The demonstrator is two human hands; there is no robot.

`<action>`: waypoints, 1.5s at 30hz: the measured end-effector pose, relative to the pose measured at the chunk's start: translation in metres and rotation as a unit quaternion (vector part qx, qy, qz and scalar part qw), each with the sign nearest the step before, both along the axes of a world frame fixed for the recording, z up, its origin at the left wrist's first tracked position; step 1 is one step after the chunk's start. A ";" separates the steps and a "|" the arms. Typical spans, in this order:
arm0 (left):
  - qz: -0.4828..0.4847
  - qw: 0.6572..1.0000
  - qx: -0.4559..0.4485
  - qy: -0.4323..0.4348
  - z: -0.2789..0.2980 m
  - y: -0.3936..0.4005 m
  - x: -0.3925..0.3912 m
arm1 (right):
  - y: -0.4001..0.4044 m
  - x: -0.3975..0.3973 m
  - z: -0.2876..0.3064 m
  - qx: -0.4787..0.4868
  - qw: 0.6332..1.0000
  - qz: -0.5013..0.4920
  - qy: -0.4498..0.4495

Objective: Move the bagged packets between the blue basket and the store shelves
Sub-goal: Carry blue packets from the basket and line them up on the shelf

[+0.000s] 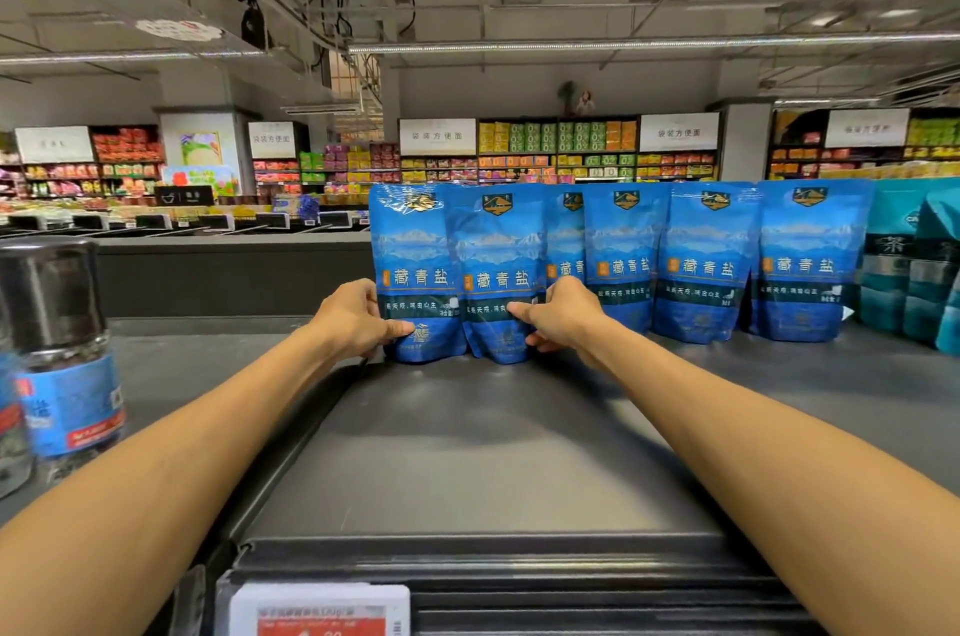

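Several blue salt packets stand upright in a row at the back of a dark grey shelf (467,453). My left hand (353,318) grips the lower left side of the leftmost packet (413,250), thumb on its front. My right hand (563,315) holds the second packet (496,250) at its lower right edge, thumb pressed on its front. Three more blue packets (701,261) stand to the right, untouched. The blue basket is not in view.
A dark-capped grinder jar (62,344) with a blue label stands at the left of the shelf. Teal packets (904,261) stand at the far right. A price tag (319,609) sits on the shelf's front edge. Store aisles lie behind.
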State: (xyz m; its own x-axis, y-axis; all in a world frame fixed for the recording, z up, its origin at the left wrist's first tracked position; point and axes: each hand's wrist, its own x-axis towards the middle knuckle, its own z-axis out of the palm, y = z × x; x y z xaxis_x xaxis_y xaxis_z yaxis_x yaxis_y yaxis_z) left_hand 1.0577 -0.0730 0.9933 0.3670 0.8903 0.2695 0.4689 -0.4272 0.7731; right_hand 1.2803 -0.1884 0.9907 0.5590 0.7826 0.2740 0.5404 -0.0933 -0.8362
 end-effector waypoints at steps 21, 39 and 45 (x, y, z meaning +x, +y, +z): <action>-0.050 0.968 0.076 -0.234 0.002 -0.160 -0.054 | -0.148 -0.095 0.023 0.165 0.958 0.216 0.090; 0.009 0.946 -0.095 -0.309 -0.254 -0.308 -0.177 | -0.257 -0.214 -0.238 0.028 0.911 0.284 0.296; 0.185 0.928 -0.195 -0.257 -0.361 -0.350 -0.225 | -0.305 -0.217 -0.343 -0.157 0.913 0.266 0.266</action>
